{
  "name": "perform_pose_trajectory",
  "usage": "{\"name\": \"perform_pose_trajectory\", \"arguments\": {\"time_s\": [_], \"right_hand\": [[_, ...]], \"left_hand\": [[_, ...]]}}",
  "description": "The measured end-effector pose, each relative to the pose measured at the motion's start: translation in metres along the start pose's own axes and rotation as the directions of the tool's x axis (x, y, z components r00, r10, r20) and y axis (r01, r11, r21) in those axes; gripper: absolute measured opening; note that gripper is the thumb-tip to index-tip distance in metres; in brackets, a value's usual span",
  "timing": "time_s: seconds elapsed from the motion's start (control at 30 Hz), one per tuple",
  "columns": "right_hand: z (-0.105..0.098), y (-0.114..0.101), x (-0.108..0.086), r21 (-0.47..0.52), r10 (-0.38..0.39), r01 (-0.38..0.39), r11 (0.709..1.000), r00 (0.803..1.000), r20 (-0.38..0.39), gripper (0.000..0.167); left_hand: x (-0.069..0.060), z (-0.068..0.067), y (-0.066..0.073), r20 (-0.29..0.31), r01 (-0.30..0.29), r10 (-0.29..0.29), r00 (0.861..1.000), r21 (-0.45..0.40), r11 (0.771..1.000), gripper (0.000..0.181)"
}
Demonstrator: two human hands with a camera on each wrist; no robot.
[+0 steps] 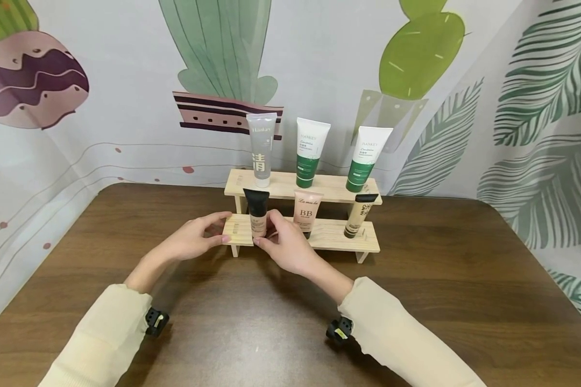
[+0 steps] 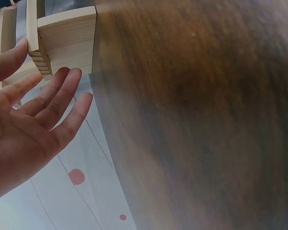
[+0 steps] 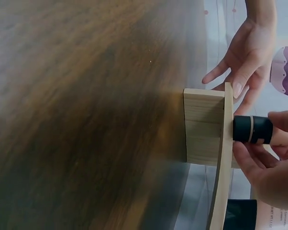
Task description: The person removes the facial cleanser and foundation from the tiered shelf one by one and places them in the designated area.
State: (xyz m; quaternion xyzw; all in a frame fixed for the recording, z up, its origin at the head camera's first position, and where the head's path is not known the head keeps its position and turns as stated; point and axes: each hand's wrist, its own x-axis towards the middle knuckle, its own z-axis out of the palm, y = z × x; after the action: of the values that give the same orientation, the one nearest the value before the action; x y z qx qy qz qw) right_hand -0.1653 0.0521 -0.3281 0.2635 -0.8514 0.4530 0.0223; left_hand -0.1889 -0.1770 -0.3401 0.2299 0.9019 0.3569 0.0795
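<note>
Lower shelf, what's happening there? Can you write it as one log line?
right hand: pinches black-topped tube | left hand: touches left end of lower shelf | BB tube: standing on same shelf

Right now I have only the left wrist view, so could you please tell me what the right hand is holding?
Observer: The right hand pinches a black-topped tube near the left end of the lower shelf.
Operator: Thank you. What shares that shelf with it?
Observer: A BB tube next to it, and a gold tube towards the right end.
Operator: Could you also tell me what stands on the upper shelf?
Observer: On the upper shelf, from left to right: a grey tube, a white-green tube and a second white-green tube.
</note>
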Motion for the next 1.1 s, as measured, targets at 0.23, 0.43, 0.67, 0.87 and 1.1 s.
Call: {"name": "perform_pose_trajectory", "arguments": {"time_s": [0.23,0.43,0.67,0.87,1.1], "right_hand": [[-0.009,-0.002,-0.013,0.066,-0.035,0.029,0.997,0.994,0.102,0.021],[-0.017,-0.001,-0.024,0.054,-0.035,0.027,0.998,0.987,0.157,0.020],[-0.028,0.011,-0.035,0.045,-0.070,0.062,0.997,0.978,0.196,0.020],[-0.042,0.020,-0.046,0.038,-0.038,0.031,0.999,0.977,0.209,0.022],[-0.063,0.030,-0.056,0.081,-0.008,-0.010,0.997,0.977,0.212,0.021]], "left_hand": [[0.000,0.001,-0.001,-0.003,0.003,-0.003,1.000,-0.003,1.000,0.054],[0.000,0.000,0.000,-0.007,0.004,-0.004,1.000,0.001,1.000,0.054],[-0.001,0.000,0.002,-0.009,0.001,-0.001,1.000,0.001,1.000,0.053],[-0.001,0.001,0.001,-0.012,-0.008,0.008,1.000,-0.005,1.000,0.052],[-0.001,0.002,0.001,-0.022,-0.014,0.014,1.000,-0.005,1.000,0.051]]}}
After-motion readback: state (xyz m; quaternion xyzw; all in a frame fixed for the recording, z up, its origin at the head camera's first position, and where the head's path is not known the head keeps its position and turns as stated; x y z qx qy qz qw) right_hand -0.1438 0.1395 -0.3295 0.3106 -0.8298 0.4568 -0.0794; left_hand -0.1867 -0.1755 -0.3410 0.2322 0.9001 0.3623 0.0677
